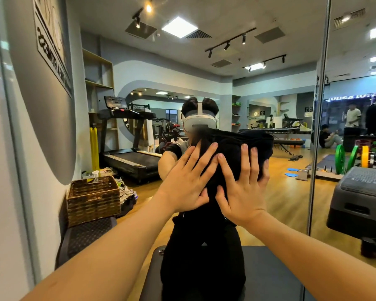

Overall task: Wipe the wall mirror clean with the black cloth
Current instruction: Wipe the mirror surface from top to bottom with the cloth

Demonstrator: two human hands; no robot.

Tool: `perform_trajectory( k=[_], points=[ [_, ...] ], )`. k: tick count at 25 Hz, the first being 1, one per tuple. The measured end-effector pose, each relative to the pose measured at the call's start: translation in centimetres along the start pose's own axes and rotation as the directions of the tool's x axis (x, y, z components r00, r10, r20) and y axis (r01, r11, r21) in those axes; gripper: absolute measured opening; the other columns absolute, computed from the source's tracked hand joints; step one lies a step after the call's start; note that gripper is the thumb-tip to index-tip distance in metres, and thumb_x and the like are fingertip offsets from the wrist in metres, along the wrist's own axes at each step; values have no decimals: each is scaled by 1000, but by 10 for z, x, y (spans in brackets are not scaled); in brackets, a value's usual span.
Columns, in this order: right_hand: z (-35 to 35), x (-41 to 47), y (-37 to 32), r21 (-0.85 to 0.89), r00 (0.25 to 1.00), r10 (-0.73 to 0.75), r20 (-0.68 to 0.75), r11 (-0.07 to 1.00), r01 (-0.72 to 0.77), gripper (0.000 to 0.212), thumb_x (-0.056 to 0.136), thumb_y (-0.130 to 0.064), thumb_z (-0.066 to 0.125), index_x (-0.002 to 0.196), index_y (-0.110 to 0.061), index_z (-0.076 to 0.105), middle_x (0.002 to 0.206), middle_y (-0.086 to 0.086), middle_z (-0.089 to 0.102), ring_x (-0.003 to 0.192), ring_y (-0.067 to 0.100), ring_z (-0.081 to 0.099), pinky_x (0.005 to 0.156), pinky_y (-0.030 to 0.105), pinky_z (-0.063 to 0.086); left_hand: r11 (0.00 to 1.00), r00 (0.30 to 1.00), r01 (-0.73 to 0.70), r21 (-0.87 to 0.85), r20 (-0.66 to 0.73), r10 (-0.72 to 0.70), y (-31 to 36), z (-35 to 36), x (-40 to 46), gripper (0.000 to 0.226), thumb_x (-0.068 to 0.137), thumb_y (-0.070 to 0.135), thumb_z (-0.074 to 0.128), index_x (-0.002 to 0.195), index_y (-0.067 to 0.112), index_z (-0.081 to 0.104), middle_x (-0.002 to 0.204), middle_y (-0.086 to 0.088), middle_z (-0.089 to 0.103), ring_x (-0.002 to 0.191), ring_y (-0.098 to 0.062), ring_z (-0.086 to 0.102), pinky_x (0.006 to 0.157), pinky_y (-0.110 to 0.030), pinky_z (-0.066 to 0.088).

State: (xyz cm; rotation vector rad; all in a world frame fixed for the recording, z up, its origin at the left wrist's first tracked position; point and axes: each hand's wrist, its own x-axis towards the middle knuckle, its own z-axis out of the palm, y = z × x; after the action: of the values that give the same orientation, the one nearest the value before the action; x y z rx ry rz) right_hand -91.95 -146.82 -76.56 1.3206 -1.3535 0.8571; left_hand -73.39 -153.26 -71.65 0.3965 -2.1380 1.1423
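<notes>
Presently I see both hands flat against the black cloth [232, 157], which is bunched on the wall mirror [258, 109] at frame centre. Left hand [188, 183] lies at its seven o'clock, fingers straight and spread wide. Right hand [244, 187] lies at its five o'clock, fingers straight, pressing. Wicker basket [93, 198] is reflected at nine o'clock.
</notes>
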Motion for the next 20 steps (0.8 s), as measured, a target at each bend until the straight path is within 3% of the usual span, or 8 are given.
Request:
perform_trajectory(
  k=[9,14,20],
  points=[
    [17,17,-82,54,998,-59,-35,997,60,83,85,-46,61,161,-27,33,168,26,13,156,46,11,120,70,12,1000,999,1,6,53,-2,-67,3,-71,90,91,43,55,162,5,15,169,-22,8,154,-47,13,125,-57,17],
    [32,31,-155,125,995,-96,-17,987,98,84,86,-47,59,163,-28,29,169,24,11,157,44,6,121,70,9,1000,999,15,15,37,-15,-120,1,-129,88,92,44,51,161,4,14,167,-23,10,152,-48,20,122,-61,22],
    [52,45,-238,170,993,-118,-22,978,120,84,87,-47,56,164,-26,26,169,23,9,157,42,4,122,68,3,999,999,21,50,30,-22,-184,-2,-191,83,93,45,45,159,2,17,166,-25,10,152,-49,14,120,-64,24]
  ],
)
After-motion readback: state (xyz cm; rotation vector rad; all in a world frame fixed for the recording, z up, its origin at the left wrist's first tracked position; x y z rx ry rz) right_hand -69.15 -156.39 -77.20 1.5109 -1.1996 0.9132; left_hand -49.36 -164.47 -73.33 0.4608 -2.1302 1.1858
